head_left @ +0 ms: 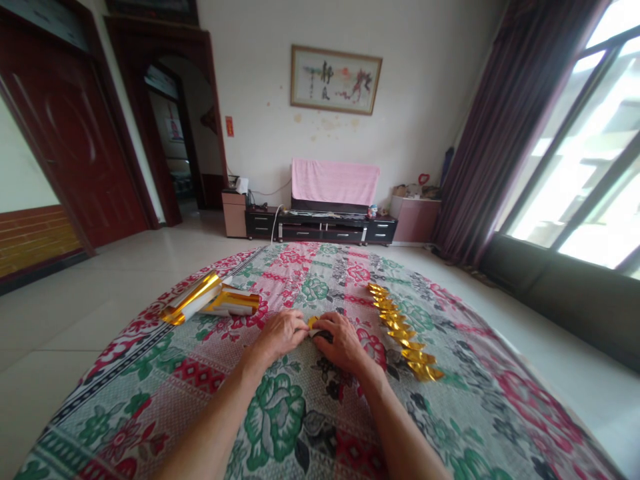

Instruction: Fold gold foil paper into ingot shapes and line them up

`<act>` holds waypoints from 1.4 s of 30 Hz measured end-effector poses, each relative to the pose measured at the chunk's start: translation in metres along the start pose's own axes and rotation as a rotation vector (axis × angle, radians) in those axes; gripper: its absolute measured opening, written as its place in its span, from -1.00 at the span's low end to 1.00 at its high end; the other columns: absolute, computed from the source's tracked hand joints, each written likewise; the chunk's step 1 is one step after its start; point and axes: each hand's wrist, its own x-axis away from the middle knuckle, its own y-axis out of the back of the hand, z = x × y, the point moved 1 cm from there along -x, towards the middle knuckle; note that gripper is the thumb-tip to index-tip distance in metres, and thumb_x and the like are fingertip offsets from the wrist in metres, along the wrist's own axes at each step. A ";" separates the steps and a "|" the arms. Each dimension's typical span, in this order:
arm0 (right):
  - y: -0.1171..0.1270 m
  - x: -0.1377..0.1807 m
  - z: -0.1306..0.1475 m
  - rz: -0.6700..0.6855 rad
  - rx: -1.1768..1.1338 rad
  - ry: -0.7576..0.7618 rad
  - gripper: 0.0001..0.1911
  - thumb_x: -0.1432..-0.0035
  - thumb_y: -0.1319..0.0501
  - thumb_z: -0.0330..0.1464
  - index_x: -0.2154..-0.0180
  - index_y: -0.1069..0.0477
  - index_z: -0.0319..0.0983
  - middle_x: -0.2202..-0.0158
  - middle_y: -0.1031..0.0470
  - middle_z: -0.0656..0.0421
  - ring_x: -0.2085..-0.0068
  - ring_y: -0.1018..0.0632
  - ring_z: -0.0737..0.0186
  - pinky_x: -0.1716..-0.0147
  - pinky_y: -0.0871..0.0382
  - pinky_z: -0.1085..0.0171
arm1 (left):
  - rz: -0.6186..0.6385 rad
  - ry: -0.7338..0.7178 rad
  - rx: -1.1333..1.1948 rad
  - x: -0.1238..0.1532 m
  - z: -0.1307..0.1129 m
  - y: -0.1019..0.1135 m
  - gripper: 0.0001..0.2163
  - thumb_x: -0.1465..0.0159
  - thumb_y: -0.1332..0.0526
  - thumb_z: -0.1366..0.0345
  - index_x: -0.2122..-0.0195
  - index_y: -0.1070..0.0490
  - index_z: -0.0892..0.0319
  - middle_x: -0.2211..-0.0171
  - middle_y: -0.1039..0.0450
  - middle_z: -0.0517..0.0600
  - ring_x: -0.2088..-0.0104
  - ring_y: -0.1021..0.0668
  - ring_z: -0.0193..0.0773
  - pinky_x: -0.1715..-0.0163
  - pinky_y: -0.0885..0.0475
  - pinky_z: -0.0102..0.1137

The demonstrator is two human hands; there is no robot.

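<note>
Between my two hands is a small piece of gold foil paper (pixel 313 322), gold on one face and whitish along its near edge. My left hand (pixel 283 332) pinches its left side with thumb and fingertips. On its right side, the curled fingers and thumb of my right hand (pixel 343 339) grip the paper and cover most of it. To the right, folded gold paper ingots (pixel 400 327) stand in a slanting line. Curled gold foil sheets (pixel 233 301) lie at the left, beside a rolled bundle of the same paper (pixel 193 300).
A floral cloth (pixel 275 413) covers the round table under my hands. Beyond it stand a low black TV cabinet (pixel 320 233) and a screen draped with a pink cloth (pixel 335 180). A purple curtain (pixel 485 133) hangs by the window at right.
</note>
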 end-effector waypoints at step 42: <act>-0.008 -0.006 0.006 -0.171 -0.003 -0.108 -0.80 -0.06 -0.13 -0.39 0.54 -0.46 -0.23 0.30 -0.50 0.14 0.26 -0.48 0.30 0.19 -0.28 0.34 | -0.253 0.194 0.073 -0.005 -0.003 -0.021 -0.89 -0.11 -0.17 0.33 0.50 -0.47 0.15 0.37 -0.45 -0.01 0.29 -0.44 -0.25 0.21 -0.29 -0.37</act>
